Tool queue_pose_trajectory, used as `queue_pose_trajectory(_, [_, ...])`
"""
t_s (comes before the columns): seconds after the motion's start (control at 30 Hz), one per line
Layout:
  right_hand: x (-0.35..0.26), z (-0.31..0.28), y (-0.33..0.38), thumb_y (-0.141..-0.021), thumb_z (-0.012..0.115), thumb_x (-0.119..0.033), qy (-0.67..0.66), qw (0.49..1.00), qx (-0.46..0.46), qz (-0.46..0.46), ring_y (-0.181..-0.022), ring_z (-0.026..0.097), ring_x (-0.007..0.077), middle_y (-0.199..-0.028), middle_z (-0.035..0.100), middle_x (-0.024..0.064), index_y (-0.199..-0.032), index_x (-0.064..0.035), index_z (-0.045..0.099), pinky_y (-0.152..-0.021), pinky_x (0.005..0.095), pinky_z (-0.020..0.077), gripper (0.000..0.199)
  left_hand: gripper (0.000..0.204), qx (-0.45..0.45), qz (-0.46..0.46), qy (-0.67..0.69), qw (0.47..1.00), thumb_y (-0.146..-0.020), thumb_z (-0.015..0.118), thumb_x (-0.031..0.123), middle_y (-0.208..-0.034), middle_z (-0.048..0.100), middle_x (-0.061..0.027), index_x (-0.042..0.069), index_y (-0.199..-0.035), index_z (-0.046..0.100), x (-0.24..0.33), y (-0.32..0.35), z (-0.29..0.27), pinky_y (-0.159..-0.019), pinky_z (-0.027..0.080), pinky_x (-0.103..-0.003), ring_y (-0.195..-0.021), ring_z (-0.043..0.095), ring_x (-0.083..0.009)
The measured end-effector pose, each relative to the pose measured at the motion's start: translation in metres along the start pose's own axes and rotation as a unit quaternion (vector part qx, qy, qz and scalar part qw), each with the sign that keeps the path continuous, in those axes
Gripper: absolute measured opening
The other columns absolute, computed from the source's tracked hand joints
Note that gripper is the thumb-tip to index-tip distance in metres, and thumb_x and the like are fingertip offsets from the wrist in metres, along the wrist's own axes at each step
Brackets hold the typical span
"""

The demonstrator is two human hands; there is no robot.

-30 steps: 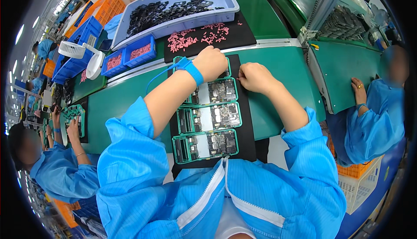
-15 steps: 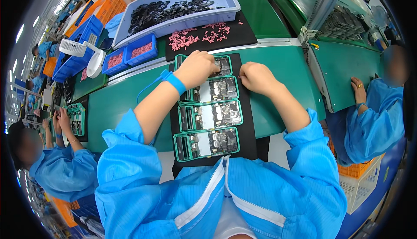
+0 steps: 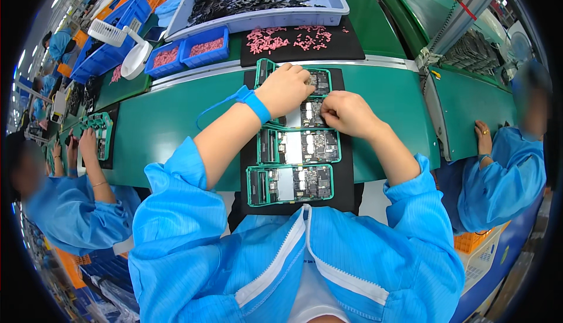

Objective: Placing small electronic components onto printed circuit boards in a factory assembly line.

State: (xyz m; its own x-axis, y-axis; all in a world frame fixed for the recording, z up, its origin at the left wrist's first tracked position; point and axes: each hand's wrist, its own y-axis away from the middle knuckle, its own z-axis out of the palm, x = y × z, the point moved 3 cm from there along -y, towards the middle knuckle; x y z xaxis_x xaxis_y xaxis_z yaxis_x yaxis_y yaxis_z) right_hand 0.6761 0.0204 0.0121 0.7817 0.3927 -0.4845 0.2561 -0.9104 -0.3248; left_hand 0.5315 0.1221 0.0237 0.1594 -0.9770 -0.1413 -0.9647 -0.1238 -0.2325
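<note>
Several opened phone housings in green frames lie in a column on a black mat (image 3: 346, 164). Circuit boards and pale plates show inside the nearest housing (image 3: 314, 182) and the third housing (image 3: 319, 146). My left hand (image 3: 285, 90), with a blue wrist strap (image 3: 253, 105), is curled over the farthest housing (image 3: 319, 81) and hides its middle. The fingers of my right hand (image 3: 350, 113) are pinched over the right part of the second housing (image 3: 311, 112). Whatever either hand's fingertips hold is hidden or too small to make out.
Beyond the housings, small pink pieces (image 3: 267, 40) lie on a dark mat. Two blue bins (image 3: 204, 47) hold more of them. A large pale tub (image 3: 258, 25) contains black parts. A white fan (image 3: 136, 59) stands at left. Co-workers sit on both sides.
My right hand has moved left, from beside the mat onto the second housing. The left hand stays by the farthest housing, its fingertips slightly nearer me. The whole view has shifted a little.
</note>
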Motion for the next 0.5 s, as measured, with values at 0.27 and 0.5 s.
queue_pose_trajectory(0.27, [-0.012,0.009,-0.003,-0.074,0.065,-0.007,0.078,0.995,-0.031,-0.051,-0.077,0.061,0.0297,-0.078,0.061,0.0098,-0.075,-0.0037,0.061,-0.068,0.0409,0.0511,0.005,0.016,0.245,-0.239,0.296,0.891,-0.082,0.063,0.004,-0.094,0.067,-0.0116,0.005,-0.096,0.071,0.0,0.082,-0.056,-0.081,0.05,-0.037,-0.089,0.064,-0.029])
queue_pose_trajectory(0.5, [-0.018,0.015,-0.006,-0.074,0.065,-0.007,0.122,0.989,-0.063,-0.058,-0.076,0.061,0.0288,-0.077,0.06,0.0096,-0.073,-0.0038,0.061,-0.068,0.0403,0.0511,0.005,0.018,0.283,-0.383,0.256,0.842,-0.084,0.059,-0.003,-0.093,0.069,-0.0117,0.001,-0.099,0.069,0.032,0.198,-0.098,-0.097,0.045,-0.042,-0.094,0.065,-0.0243])
